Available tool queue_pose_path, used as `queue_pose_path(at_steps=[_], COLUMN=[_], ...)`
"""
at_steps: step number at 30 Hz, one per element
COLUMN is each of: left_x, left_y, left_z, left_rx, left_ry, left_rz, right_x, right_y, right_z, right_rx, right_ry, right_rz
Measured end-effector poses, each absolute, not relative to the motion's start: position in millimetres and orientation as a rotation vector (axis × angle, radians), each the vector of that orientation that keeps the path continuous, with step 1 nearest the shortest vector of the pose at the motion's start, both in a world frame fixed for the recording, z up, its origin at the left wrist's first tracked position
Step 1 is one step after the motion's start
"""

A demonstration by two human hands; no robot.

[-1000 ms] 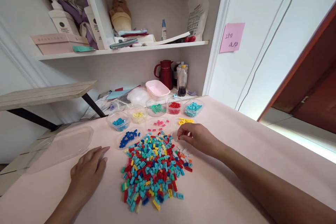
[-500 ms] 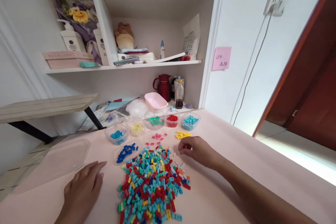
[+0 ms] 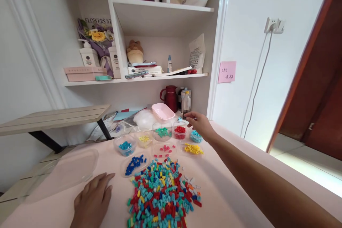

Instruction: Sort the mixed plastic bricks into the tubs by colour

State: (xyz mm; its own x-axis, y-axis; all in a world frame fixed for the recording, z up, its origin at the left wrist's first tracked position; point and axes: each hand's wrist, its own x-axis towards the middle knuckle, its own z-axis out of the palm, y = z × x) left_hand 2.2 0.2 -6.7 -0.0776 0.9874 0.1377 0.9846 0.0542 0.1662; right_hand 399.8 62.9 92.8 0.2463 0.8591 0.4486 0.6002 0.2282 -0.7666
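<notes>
The fingers of the right hand (image 3: 200,124) are being held pinched together at their tips, above the far rim of the clear tub of red bricks (image 3: 180,130); whether a brick is being carried between them cannot be told, since anything there is too small to be made out. The pinch is being kept just over and slightly behind the red tub, with the tub of light-blue bricks (image 3: 196,136) lying partly under the palm and the tub of green bricks (image 3: 162,132) just to the left.

The left hand (image 3: 92,201) is being rested flat and open on the pink worktop (image 3: 235,185), gripping nothing, probably so that the body is steadied during the far reach. It is lying beside the clear lid (image 3: 64,171) and left of the mixed brick pile (image 3: 163,194).

The bricks are being kept apart by colour: dark blue (image 3: 134,163), pink (image 3: 163,148) and yellow (image 3: 192,148) on shallow lids nearest the pile, with deeper tubs behind them. A pink tray (image 3: 162,110) and a red jug (image 3: 170,97) are standing further back, beneath the shelf (image 3: 136,78).
</notes>
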Motion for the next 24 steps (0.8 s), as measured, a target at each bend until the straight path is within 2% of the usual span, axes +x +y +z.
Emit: queue_pose_path(at_steps=[7, 10, 17, 24], left_x=[6.8, 6.6, -4.4, -4.8], left_y=[0.0, -0.7, 6.7, 9.1], left_z=[-1.1, -0.7, -10.8, -10.4], left_rx=[2.095, 2.102, 2.154, 2.161], left_ry=[2.287, 2.281, 2.252, 2.23], left_rz=[0.334, 0.348, 0.412, 0.419], right_x=[393.0, 391.2, 390.8, 385.7], right_y=[-21.3, -35.8, -38.4, -38.1], right_z=[61.7, 43.4, 31.5, 19.8], right_rx=[-1.161, -1.24, -1.305, -1.376], right_ry=[-1.404, -1.409, -1.605, -1.903], right_rz=[1.003, 1.093, 1.049, 0.587])
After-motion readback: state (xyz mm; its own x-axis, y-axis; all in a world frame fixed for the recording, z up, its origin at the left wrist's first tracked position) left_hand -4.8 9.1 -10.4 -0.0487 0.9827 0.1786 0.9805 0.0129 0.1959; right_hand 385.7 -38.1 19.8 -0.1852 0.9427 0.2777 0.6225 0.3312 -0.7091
